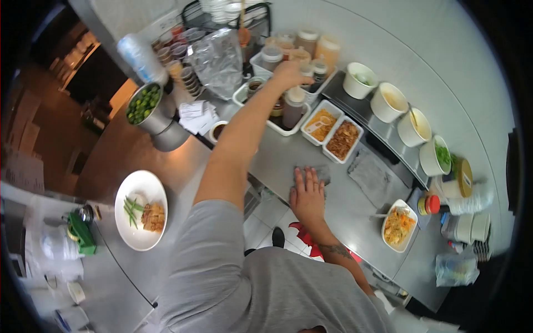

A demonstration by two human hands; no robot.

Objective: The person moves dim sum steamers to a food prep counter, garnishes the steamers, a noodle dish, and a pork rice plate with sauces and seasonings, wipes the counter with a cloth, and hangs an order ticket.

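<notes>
My left hand (290, 76) is stretched far forward over a group of sauce bottles and jars, its fingers at the top of a bottle (306, 71) in the rear white tray. Its fingertips are partly hidden and a little blurred. A brown squeeze bottle (293, 107) with a pale cap stands just below that hand in the front white tray (286, 131). My right hand (308, 194) lies flat on the steel counter, fingers extended over a grey cloth (319, 175). Beyond it sit two white tubs, one of yellow crumbs (321, 124) and one of brown fried bits (342, 140).
White bowls (360, 80) line the raised shelf at the right. A dish of shredded vegetables (399, 226) sits near a red-lidded jar (429, 205). At left are a plate of food (141, 211) and a metal container of green limes (145, 105). Another grey cloth (377, 173) lies flat.
</notes>
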